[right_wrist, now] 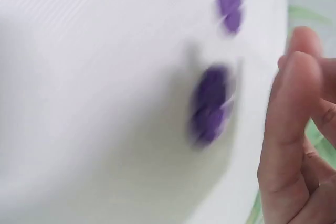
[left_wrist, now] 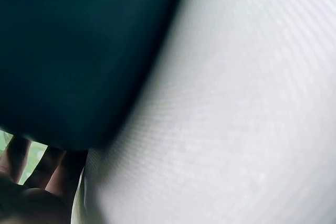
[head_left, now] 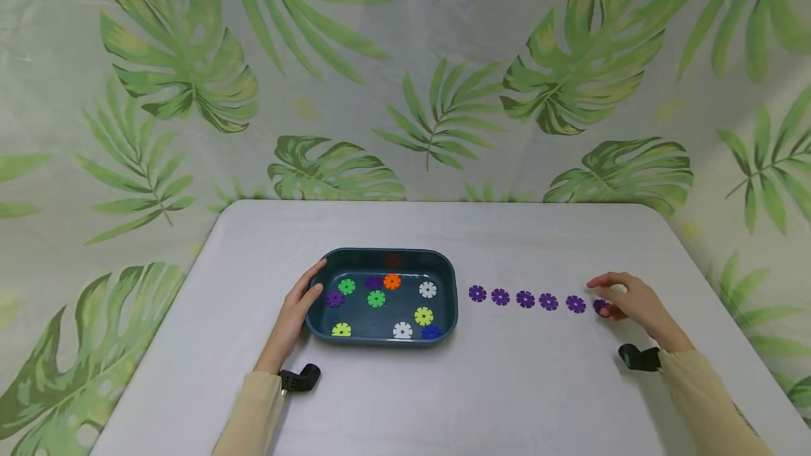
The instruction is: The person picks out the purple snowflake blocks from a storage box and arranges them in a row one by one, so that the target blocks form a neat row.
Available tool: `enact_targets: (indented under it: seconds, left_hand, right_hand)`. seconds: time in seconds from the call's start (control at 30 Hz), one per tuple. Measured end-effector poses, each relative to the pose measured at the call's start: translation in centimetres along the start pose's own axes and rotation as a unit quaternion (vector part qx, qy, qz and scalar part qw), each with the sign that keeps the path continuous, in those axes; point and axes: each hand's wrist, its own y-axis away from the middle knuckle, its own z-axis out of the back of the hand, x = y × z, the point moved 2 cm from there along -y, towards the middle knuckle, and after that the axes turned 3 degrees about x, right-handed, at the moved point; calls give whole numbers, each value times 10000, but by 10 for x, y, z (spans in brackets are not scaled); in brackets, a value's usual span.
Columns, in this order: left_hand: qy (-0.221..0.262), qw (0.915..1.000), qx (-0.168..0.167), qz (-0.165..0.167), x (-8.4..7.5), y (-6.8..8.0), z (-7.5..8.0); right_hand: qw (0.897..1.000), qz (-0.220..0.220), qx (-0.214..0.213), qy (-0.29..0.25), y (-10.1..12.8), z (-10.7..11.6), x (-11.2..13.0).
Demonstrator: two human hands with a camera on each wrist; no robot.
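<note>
A dark teal tray (head_left: pixel 383 340) stands left of centre on the table with several notched plastic discs inside. My left hand (head_left: pixel 296 307) holds its left end, thumb at the rim and fingers along the outer wall; the left wrist view shows fingers (left_wrist: pixel 65 177) against the tray (left_wrist: pixel 79 61). To the right of the tray runs a row of purple notched discs (head_left: pixel 524 299). Over its right end is my right hand (head_left: pixel 627 301), partly covering the last purple disc (right_wrist: pixel 210 106). In the right wrist view that disc lies on the table, apart from the loosely bent, bare fingers.
Inside the tray are an orange disc (head_left: pixel 392 281), green discs (head_left: pixel 376 299), white discs (head_left: pixel 427 290), yellow discs (head_left: pixel 424 316) and a blue disc (head_left: pixel 431 332), besides purple ones. The white-covered table (head_left: pixel 507 393) ends at a leaf-patterned cloth (head_left: pixel 437 125) behind.
</note>
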Motion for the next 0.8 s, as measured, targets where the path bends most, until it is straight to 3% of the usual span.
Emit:
enact_targets:
  seconds: [0.17, 0.33, 0.6, 0.8]
  left_hand:
    - [-3, 10000, 11, -17, -4, 1, 0]
    - [-55, 9999, -78, -81, 15, -5, 3]
    - [-83, 9999, -115, -93, 22, -8, 3]
    - [-103, 9998, -137, -92, 23, -8, 4]
  right_hand:
    - [9965, 476, 217, -656, -13, -17, 44]
    - [9840, 924, 754, -1326, -33, -53, 99]
    - [9630, 1279, 1585, -1763, -66, -126, 180]
    - [9472, 1438, 2277, -1742, -83, -179, 226]
